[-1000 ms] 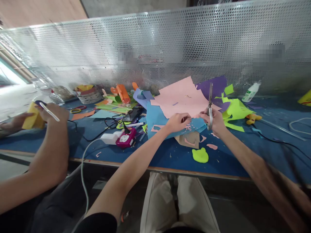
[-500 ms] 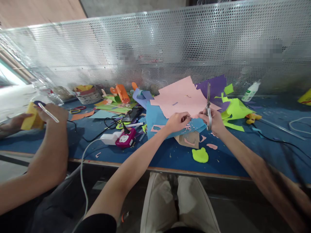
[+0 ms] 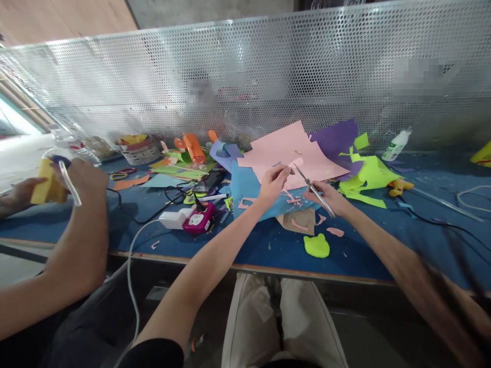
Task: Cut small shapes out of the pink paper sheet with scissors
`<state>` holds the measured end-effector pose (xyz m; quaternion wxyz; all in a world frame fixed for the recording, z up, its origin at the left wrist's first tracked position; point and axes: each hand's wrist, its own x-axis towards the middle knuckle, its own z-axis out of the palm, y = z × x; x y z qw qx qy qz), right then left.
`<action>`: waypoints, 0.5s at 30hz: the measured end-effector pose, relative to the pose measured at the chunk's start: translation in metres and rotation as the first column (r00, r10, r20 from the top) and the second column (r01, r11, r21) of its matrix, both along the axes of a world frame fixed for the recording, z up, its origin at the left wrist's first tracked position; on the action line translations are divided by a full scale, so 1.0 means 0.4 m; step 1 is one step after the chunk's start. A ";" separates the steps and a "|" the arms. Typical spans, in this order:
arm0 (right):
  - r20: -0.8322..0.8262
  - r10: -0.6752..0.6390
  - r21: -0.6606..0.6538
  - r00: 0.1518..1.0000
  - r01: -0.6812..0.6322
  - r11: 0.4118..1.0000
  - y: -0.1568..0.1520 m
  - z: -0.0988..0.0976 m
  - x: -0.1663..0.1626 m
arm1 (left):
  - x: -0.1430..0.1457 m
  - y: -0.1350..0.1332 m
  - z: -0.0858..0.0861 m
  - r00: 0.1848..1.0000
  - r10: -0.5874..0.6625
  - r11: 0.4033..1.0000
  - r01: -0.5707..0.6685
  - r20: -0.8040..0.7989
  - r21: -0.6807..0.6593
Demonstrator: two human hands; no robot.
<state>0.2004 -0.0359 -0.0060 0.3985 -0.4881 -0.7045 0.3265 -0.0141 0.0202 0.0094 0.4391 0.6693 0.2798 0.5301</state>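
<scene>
Above the pink sheet [image 3: 282,145], at the centre of the dial, is a small pink cutout [image 3: 297,163]. At eight o'clock from it, the left hand [image 3: 275,182] holds it, thumb and fingers pinched narrow at its near edge. Between four and five, the right hand [image 3: 328,198] has its fingers curled round the scissors [image 3: 316,194], which slant toward ten; their tips overlap the cutout in view, and I cannot tell whether they touch it. Beneath the pink sheet, a blue sheet [image 3: 245,186] shows toward eight, and a purple sheet [image 3: 335,134] at two. Crumpled yellow-green paper [image 3: 370,176] lies about three, a yellow-green cat-like shape [image 3: 317,246] between five and six, and a magenta socket [image 3: 197,220] at eight. Far out at nine, a co-worker's hands grip a yellow object [image 3: 48,184].
</scene>
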 end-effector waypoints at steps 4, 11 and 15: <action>-0.009 0.064 -0.052 0.998 -0.065 0.997 -0.008 0.002 -0.004 | 0.003 -0.012 0.001 0.996 -0.021 0.999 0.024 -0.091 0.028; -0.093 0.087 -0.122 0.992 -0.098 0.988 -0.017 0.005 -0.015 | 0.010 -0.031 0.005 0.992 -0.003 0.998 0.012 -0.127 0.065; -0.122 0.097 -0.117 0.988 -0.111 0.987 -0.012 -0.003 -0.014 | 0.014 -0.039 0.008 0.988 -0.008 0.997 0.020 -0.155 0.073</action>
